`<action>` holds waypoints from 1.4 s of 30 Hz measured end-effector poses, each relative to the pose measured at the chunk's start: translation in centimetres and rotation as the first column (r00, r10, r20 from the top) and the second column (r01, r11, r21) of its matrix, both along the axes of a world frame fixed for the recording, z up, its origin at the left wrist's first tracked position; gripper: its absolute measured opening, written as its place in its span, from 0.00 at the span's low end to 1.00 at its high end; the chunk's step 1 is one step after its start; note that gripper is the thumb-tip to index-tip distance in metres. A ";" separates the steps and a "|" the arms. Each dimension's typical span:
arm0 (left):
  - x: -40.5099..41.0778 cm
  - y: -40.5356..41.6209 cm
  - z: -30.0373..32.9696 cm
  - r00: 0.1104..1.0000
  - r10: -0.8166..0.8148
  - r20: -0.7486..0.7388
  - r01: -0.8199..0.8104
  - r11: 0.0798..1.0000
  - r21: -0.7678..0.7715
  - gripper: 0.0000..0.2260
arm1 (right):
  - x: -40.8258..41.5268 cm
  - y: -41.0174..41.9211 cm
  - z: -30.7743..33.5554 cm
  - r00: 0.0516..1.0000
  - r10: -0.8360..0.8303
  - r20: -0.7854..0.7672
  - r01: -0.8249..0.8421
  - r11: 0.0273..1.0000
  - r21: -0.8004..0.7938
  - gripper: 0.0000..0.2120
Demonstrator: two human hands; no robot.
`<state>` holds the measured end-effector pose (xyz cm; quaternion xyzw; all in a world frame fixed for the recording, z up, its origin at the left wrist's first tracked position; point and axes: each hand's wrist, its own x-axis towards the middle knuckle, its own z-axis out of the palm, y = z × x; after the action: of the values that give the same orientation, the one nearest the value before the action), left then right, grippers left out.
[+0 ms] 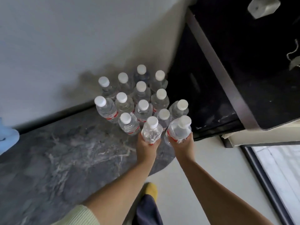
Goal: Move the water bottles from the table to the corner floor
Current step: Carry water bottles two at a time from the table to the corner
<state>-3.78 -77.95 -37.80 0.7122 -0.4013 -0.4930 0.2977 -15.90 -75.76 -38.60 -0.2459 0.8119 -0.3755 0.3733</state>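
bottles (151, 129) (179, 129) gripped upright, one per hand (146, 147) (182, 146), beside the floor cluster (141, 96).

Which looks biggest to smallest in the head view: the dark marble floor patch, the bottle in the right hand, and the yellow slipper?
1. dark marble floor patch
2. bottle in the right hand
3. yellow slipper
The slipper is partly hidden by a trouser leg and lies farther off, so its true size is unsure.

Fingers hidden behind held bottles (151, 132), blue object (6, 137) cut off (left edge), labels unreadable
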 end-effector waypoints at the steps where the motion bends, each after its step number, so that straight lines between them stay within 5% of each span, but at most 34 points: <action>1: -0.4 -0.1 -0.5 0.999 0.050 0.020 -0.049 0.998 -0.031 0.26 | 0.0 -0.3 -0.4 1.000 -0.019 -0.011 0.019 1.000 0.001 0.31; 7: -1.2 -0.8 -3.1 0.986 0.160 0.044 -0.153 0.980 -0.130 0.30 | 0.0 -0.4 -3.4 0.999 -0.037 -0.008 0.038 0.999 0.024 0.32; 19: 1.0 -1.3 -2.0 0.999 -0.043 0.023 0.041 0.996 0.082 0.34 | 0.3 0.1 -1.2 0.998 0.030 0.058 -0.032 0.998 0.047 0.36; 27: 5.3 -1.1 5.3 0.967 -0.251 0.048 0.247 0.967 0.066 0.30 | 1.7 0.2 7.7 0.999 0.033 -0.015 -0.033 0.999 0.003 0.43; 33: 8.9 -1.7 14.9 0.809 -0.552 0.202 0.570 0.821 -0.039 0.30 | 4.1 -0.7 18.0 0.980 0.138 -0.145 -0.151 0.985 -0.079 0.37; 38: 13.5 -2.9 23.7 0.703 -0.569 0.428 0.666 0.737 -0.116 0.29 | 8.5 -1.7 26.5 0.915 0.234 -0.328 -0.295 0.943 -0.150 0.31; 42: 18.0 -3.0 29.8 0.594 -0.461 0.659 0.719 0.672 -0.178 0.28 | 12.3 -1.2 31.4 0.741 0.347 -0.575 -0.435 0.900 -0.018 0.26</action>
<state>14.22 -80.95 -8.02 0.5597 -0.7858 -0.2304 0.1272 -3.56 -76.93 -7.15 -0.5374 0.7839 -0.2603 0.1705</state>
